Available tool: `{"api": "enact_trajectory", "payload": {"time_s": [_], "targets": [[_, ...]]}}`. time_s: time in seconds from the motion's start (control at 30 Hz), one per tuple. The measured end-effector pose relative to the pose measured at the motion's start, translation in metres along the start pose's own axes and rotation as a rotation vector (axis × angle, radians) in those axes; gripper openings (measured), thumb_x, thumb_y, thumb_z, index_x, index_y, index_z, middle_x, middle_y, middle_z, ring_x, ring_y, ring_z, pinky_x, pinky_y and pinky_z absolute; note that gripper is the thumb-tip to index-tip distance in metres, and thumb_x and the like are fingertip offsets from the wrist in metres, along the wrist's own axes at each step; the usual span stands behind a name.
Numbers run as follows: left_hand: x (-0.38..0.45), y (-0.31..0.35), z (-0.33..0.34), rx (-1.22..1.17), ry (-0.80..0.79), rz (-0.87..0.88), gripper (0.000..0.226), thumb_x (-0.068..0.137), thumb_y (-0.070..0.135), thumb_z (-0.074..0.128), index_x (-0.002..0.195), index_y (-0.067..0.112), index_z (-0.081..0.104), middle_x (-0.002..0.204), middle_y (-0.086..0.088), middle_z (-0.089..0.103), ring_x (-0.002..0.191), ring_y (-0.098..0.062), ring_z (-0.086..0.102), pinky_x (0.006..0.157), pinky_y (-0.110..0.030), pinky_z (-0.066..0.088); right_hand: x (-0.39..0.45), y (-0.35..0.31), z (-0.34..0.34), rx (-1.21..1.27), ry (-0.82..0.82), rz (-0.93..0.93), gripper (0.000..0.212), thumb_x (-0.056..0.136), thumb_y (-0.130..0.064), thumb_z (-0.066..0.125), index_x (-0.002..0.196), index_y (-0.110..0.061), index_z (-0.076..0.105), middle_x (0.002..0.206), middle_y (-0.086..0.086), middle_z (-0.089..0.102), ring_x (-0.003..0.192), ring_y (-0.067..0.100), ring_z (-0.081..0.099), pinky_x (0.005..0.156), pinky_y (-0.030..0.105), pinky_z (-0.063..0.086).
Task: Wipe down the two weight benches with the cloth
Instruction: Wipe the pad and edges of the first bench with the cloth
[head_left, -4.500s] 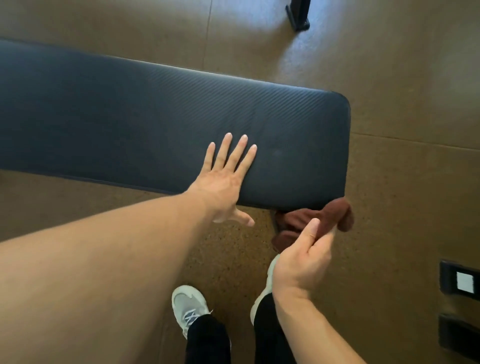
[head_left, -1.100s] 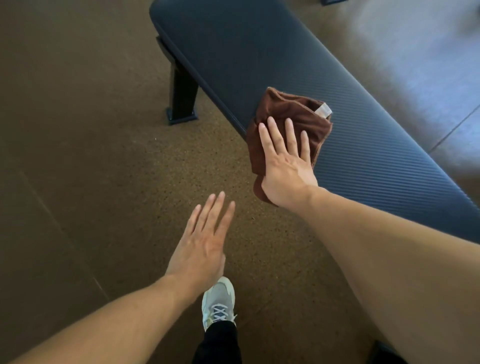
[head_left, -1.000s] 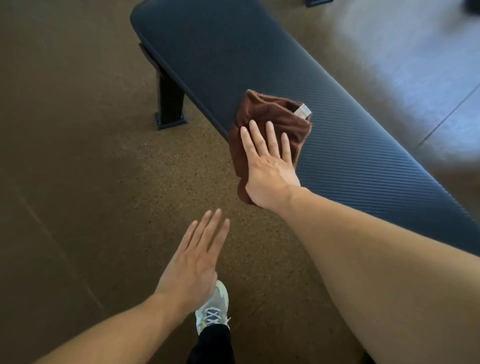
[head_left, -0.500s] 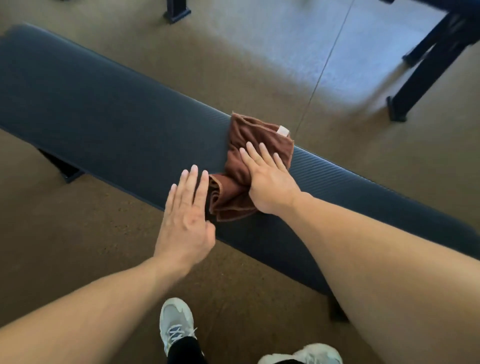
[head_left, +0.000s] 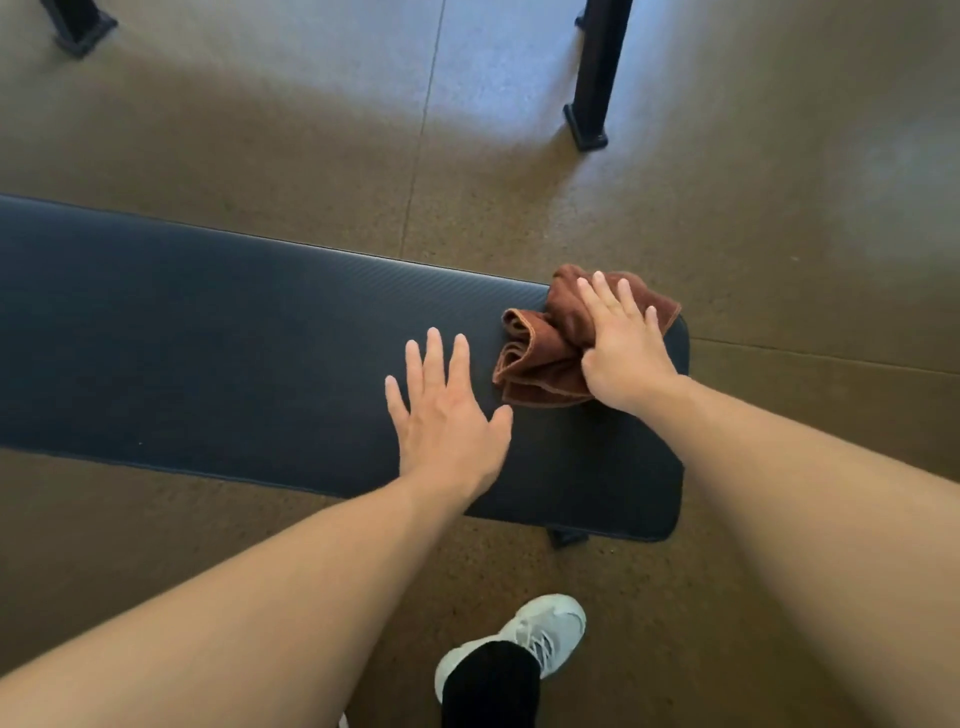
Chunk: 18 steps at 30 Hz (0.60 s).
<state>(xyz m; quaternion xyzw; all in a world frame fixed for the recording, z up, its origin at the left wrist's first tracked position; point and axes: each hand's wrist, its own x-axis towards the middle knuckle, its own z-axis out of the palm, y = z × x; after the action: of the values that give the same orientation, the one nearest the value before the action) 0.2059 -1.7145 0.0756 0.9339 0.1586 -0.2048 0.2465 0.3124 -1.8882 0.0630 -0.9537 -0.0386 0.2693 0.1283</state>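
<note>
A long dark blue padded weight bench (head_left: 208, 353) runs across the view from the left edge to its rounded right end. A bunched brown cloth (head_left: 540, 353) lies on the pad at that right end, near the far corner. My right hand (head_left: 623, 348) presses flat on top of the cloth, fingers spread, covering its right part. My left hand (head_left: 447, 415) rests palm down on the bare pad just left of the cloth, fingers apart and holding nothing.
Brown speckled rubber flooring surrounds the bench. A black metal leg with a foot (head_left: 592, 104) stands beyond the bench at upper right, another black foot (head_left: 78, 26) at upper left. My white shoe (head_left: 540, 634) is on the floor in front of the bench's end.
My right hand has slid the cloth along the pad to the bench's right end, and the cloth is more bunched. My left hand followed, now flat on the pad.
</note>
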Motion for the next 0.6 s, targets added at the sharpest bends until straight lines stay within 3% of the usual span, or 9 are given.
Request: {"api": "enact_trajectory", "payload": {"time_s": [0.17,0.33,0.47,0.6], "targets": [[-0.029,-0.002,0.037,0.112,-0.067,0.011,0.090,0.098,0.063,0.043,0.160,0.027,-0.011,0.166,-0.002,-0.026,0.151,-0.025,-0.029,0.125,-0.052,-0.007,-0.033,0.034,0.010,0.195,0.123,0.240,0.091,0.092,0.004,0.046,0.165,-0.027,0.000,0.172,-0.009,-0.011,0.158,0.020,-0.013,0.126,0.045,-0.006],[-0.048,-0.028,0.057,0.212,-0.097,0.126,0.100,0.091,0.080,0.026,0.155,0.027,-0.028,0.158,-0.002,-0.043,0.143,-0.022,-0.044,0.122,-0.051,-0.017,-0.069,0.038,0.034,0.588,0.241,0.472,0.079,0.103,-0.003,0.043,0.165,-0.031,0.002,0.173,-0.009,-0.002,0.158,0.025,0.005,0.126,0.040,0.007],[-0.040,-0.032,0.055,0.213,-0.174,0.171,0.111,0.087,0.080,0.039,0.152,0.028,-0.033,0.155,-0.003,-0.048,0.139,-0.024,-0.048,0.119,-0.049,-0.023,-0.084,0.042,0.059,0.691,0.362,0.599,0.071,0.105,-0.017,0.050,0.164,-0.031,0.013,0.168,0.000,0.025,0.154,0.028,0.024,0.126,0.049,0.021],[-0.045,-0.048,0.041,0.298,-0.217,0.305,0.115,0.089,0.068,0.055,0.154,0.027,-0.031,0.156,-0.005,-0.046,0.142,-0.027,-0.044,0.122,-0.049,-0.018,-0.111,0.019,0.077,0.694,0.477,0.770,0.066,0.102,-0.011,0.051,0.162,-0.027,0.026,0.162,0.006,0.037,0.149,0.032,0.034,0.124,0.049,0.026]]}}
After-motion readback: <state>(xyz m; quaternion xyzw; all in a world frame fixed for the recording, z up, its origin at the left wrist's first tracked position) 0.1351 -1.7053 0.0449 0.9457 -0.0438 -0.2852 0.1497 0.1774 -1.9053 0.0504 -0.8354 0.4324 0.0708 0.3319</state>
